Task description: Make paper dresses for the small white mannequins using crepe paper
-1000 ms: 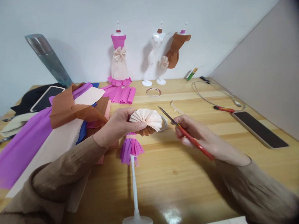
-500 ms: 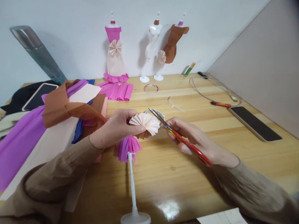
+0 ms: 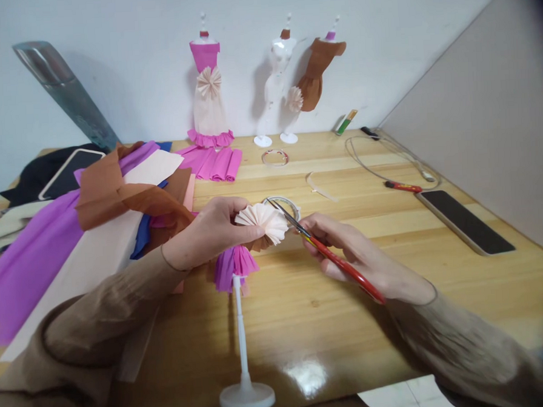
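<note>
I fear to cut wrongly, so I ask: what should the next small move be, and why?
Perhaps one small snip at the edge of the round, pleated cream paper rosette. The left hand pinches it, and the right hand holds the red-handled metal scissors with their blades close by that edge.

Blk phone [image 3: 466,222] lies flat nr R edge of table [image 3: 440,304]; cable [image 3: 427,175] loops twd back R corner. Bottle [image 3: 68,96] nr back L corner, blk cloth [image 3: 33,173] by L edge.

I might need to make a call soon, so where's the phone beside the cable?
In the head view, the phone lies on the right of the table, just below the cable.
</note>
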A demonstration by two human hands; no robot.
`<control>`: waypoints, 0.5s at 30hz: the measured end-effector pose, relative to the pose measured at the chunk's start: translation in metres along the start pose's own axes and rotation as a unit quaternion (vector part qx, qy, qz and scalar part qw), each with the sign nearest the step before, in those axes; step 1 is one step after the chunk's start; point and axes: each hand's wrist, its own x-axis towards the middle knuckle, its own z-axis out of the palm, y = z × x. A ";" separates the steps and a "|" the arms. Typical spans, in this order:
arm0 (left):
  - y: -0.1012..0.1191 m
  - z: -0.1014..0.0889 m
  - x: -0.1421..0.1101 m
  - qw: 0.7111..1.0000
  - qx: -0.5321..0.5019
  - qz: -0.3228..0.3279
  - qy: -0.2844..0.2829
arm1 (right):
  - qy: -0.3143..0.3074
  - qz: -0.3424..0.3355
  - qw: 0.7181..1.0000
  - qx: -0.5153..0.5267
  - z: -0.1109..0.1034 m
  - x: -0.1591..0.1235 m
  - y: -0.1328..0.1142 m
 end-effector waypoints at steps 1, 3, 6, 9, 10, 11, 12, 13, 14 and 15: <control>0.000 0.000 0.000 1.000 0.002 0.000 0.001 | 0.002 0.001 1.000 -0.003 0.000 0.000 0.000; 0.000 0.000 0.000 1.000 0.008 -0.001 0.005 | 0.005 0.003 1.000 -0.009 0.001 0.000 0.001; 0.001 0.001 0.000 1.000 0.028 -0.006 0.013 | 0.007 0.009 1.000 -0.019 0.001 -0.001 0.002; 0.003 0.002 0.000 0.999 0.047 -0.020 0.018 | 0.006 0.011 1.000 -0.024 0.001 -0.001 0.002; 0.003 0.002 0.000 0.998 0.050 -0.022 0.017 | 0.005 0.012 1.000 -0.025 0.001 -0.001 0.001; 0.003 0.002 0.000 0.998 0.050 -0.022 0.016 | 0.004 0.012 1.000 -0.027 0.001 -0.001 0.001; 0.003 0.002 0.000 0.998 0.050 -0.019 0.017 | 0.003 0.012 1.000 -0.028 0.001 -0.001 0.000; 0.002 0.002 0.000 0.998 0.051 -0.014 0.020 | 0.003 0.011 1.000 -0.028 0.001 -0.001 0.000; 0.002 0.003 0.000 0.998 0.053 -0.008 0.024 | 0.005 0.010 1.000 -0.029 0.002 -0.001 -0.001; 0.002 0.003 0.000 0.998 0.055 0.000 0.028 | 0.006 0.010 0.999 -0.030 0.002 -0.001 -0.001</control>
